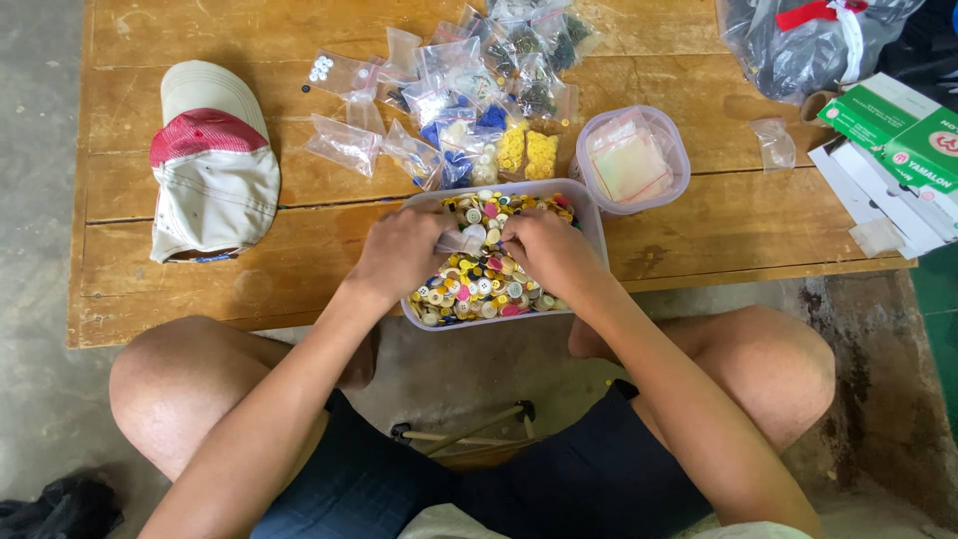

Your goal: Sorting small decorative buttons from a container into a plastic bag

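Observation:
A clear plastic tub [591, 215] full of mixed coloured buttons [477, 287] sits at the near edge of a low wooden table [699, 215]. Both my hands hover over the tub. My left hand [399, 252] and my right hand [547, 250] together pinch a small clear plastic bag [461, 240] between them, just above the buttons. What the bag contains cannot be made out.
Several small clear bags of sorted buttons [469, 110] lie behind the tub. A round container with empty bags [633, 160] stands right of them. A white and red cap [213, 165] lies at the left. Green and white boxes [893, 140] and a dark plastic bag [803, 45] sit at the right.

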